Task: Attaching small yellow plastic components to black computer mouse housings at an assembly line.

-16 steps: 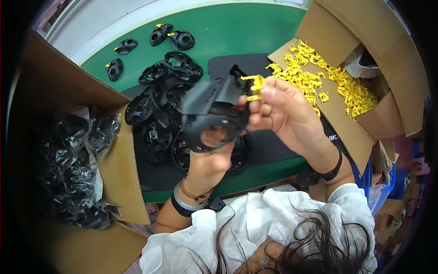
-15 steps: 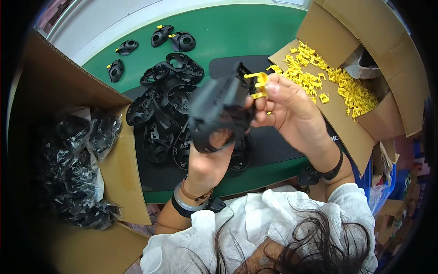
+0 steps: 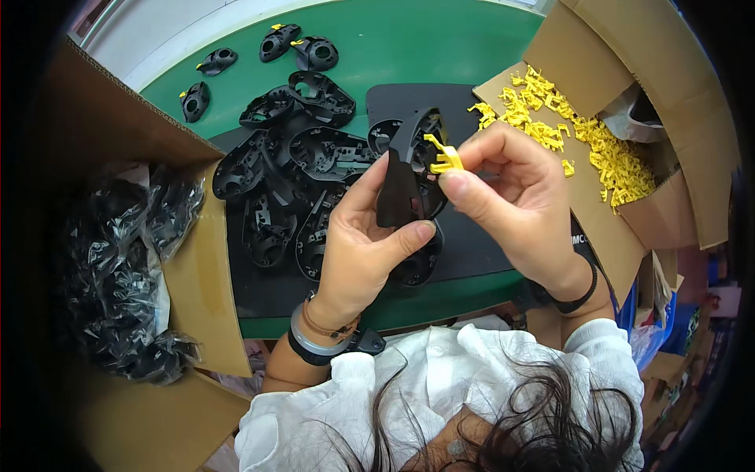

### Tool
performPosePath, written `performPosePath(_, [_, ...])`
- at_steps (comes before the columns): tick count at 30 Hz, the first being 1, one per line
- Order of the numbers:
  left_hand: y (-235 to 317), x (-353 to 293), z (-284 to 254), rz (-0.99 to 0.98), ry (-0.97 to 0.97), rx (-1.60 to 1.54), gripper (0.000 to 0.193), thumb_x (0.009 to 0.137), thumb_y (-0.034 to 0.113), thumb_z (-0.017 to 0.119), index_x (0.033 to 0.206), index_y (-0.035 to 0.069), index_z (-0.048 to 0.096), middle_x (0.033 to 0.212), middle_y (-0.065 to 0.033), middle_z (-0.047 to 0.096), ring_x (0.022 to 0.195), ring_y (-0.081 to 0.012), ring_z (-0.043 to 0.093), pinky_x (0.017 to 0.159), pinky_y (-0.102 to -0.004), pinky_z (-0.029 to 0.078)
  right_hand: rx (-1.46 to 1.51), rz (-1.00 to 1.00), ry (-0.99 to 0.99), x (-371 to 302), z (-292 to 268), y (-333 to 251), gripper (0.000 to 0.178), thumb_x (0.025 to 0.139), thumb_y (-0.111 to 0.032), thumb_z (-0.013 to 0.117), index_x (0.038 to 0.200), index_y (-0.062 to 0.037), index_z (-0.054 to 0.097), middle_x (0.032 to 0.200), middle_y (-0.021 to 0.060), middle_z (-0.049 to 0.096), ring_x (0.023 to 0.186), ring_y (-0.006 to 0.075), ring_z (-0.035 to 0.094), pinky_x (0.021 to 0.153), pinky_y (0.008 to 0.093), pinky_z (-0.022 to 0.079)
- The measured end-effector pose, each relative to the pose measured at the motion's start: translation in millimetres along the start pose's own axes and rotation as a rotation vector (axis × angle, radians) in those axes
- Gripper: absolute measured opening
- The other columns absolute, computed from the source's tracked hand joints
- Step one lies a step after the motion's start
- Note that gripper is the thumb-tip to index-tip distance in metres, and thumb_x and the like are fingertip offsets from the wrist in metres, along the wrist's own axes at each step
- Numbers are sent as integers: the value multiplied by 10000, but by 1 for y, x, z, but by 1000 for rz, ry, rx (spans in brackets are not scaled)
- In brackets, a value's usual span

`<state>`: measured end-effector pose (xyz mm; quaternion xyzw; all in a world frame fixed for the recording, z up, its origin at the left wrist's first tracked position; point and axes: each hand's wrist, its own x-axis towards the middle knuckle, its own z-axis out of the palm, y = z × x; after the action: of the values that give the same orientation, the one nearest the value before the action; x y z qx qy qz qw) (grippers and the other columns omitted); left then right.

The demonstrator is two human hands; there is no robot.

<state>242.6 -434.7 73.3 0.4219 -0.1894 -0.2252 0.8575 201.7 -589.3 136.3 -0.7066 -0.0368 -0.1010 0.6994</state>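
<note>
Far left: open cardboard box (image 3: 206, 283), clear-bagged black parts (image 3: 118, 267) heaped inside. Beyond it, on the green table (image 3: 448, 39), four small black housings (image 3: 315, 53) sit apart from the main pile, each showing a yellow tip.

Centre-left: loose pile of black plastic shells (image 3: 330, 152), mostly hollow side up, overlapping on a black mat (image 3: 480, 256).

Left hand (image 3: 355, 244): forearm rises from the lower edge, grey bangle (image 3: 308, 340) and thin bracelet at the wrist. Palm faces right; thumb reaches across the near lower edge of one black shell (image 3: 399, 189), fingers up its left side and partly hidden behind. Grip is closed on the shell, held up over the mat and tipped on edge.

Just right of the shell's smooth face: yellow clip (image 3: 448, 160), prongs pointing left. Contact between clip and shell: cannot tell.

Right hand (image 3: 515, 189): forearm angles in from lower right, black wristband (image 3: 582, 293) on it. Hand bends leftward; thumb and index finger pinch the clip's right end, remaining fingers curled toward the palm.

Far right: second cardboard box (image 3: 668, 208), yellow clips (image 3: 617, 161) piled within and spread over its flap.
</note>
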Motion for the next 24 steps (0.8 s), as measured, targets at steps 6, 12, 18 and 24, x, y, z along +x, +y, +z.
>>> performPosePath(6, [-8,0,0,193,-22,119,663,777,-52,640,1356,-15,321,1231,-105,508,1129,-172,497,980,-319,380,-284,-135,54,3,7,4,142,772,-91,702,760,1,595,671,16,594,611,50,545,519,195,435])
performPosePath(12, [5,-1,3,51,-25,84,502,899,268,551,1275,-8,367,1157,-110,518,1084,-174,519,961,-323,400,-742,-332,-181,12,-10,7,215,763,-165,724,825,-3,597,767,21,585,704,80,553,542,214,401])
performPosePath(18, [4,2,4,-47,-115,35,473,914,297,516,1258,1,382,1047,-118,565,1011,-179,566,911,-314,444,-130,240,-197,15,-5,-5,263,848,-161,586,1048,9,561,768,84,588,744,192,575,717,312,463])
performPosePath(24, [-2,0,9,-66,109,2,383,935,241,484,1222,-8,435,1015,-61,576,938,-103,561,825,-247,457,-767,-388,7,13,13,19,173,853,-101,550,991,4,557,851,103,588,725,202,589,642,298,471])
